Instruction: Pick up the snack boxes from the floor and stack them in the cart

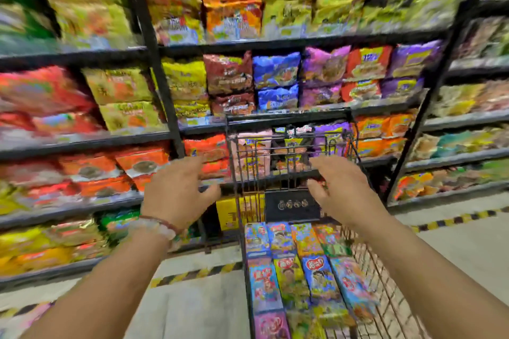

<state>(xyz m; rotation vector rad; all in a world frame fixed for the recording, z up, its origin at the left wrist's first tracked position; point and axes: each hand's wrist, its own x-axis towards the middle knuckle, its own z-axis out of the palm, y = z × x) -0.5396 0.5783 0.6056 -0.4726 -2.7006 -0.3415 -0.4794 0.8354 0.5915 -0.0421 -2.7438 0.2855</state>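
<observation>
Head view, w/ heavy motion blur toward the edges: a black wire shopping cart (385,297) is seen at lower centre-right, its basket filled w/ colourful flat snack boxes (292,278) laid in neat rows, approx. four across, printed faces up; blue, yellow, orange and pink boxes can be made out, though the print is too blurred to be read. At the far end of the cart a small upper wire basket (289,157) is raised, w/ a black plate w/ gold marks (292,205) below it. The left hand (176,187) is held in the air left of the cart's far end, fingers (192,164) spread and relaxed, nothing gripped; a beaded bracelet (159,226) is worn at its wrist. The right hand (341,187) is held above the cart's far end, fingers (319,164) likewise spread and loosely bent, nothing held. Both bare forearms are stretched fwd from the bottom corners. Behind the cart, black metal shelving (154,69) is packed w/ bright snack and noodle packets (275,74) in red, yellow, blue and purple. The grey floor (198,308) is crossed by a yellow-and-black hazard stripe (192,274) along the shelf foot.
</observation>
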